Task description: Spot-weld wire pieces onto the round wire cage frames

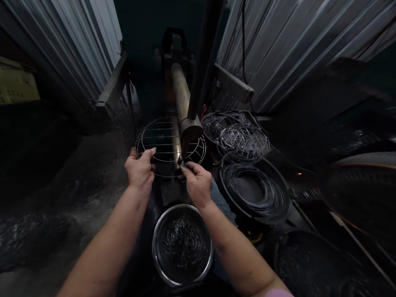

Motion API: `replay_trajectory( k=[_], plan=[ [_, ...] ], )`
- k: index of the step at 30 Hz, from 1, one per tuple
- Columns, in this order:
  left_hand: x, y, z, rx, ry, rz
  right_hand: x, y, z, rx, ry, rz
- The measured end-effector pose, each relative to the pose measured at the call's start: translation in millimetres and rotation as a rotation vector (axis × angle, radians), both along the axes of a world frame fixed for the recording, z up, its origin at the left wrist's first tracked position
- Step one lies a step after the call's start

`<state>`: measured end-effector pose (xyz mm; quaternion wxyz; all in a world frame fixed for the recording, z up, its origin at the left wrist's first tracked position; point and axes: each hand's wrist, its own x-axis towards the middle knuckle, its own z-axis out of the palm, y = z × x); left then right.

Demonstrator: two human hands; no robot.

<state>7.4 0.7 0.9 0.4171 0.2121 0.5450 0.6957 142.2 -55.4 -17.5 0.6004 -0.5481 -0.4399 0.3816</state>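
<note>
My left hand [140, 167] grips the left edge of a round wire rack [159, 144], thumb on top. The rack has an outer ring, an inner ring and thin cross wires. It lies level between the upper and lower arms of a spot welder [182, 90]. My right hand [198, 179] is closed in a pinch at the rack's front edge, beside the welder's tip. What its fingertips hold is too small and dark to make out. Below the hands, a steel bowl [156, 255] contains many short bent wire pieces [182, 239].
On the right, several round wire racks [244, 140] lie piled up. In front of them a black basin [224, 194] holds a stack of wire rings [272, 198]. A dark upright bar [201, 57] rises beside the welder's upper arm. Corrugated panels [272, 45] flank the machine.
</note>
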Motion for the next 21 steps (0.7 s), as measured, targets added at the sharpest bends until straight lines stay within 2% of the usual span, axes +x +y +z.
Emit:
replay_trajectory(
  k=[7,14,17,19,21],
  plan=[
    [0.6,2.5,4.4,-0.003,0.041,0.01,2.7,0.9,-3.6,0.048,-0.153,-0.036],
    [0.3,-0.7,6.6,-0.046,0.016,-0.03,4.2,-0.4,-1.1,0.015,-0.092,0.019],
    [-12.1,14.7,4.5,-0.023,0.05,-0.073,13.0,-15.1,-6.9,0.101,-0.176,0.002],
    [-23.0,30.1,3.6,-0.003,0.048,-0.106,20.3,-33.2,-14.2,0.133,-0.315,-0.003],
    [-32.6,44.3,3.4,0.008,0.052,-0.172,25.0,-53.9,-24.6,0.068,-0.542,0.121]
  ],
)
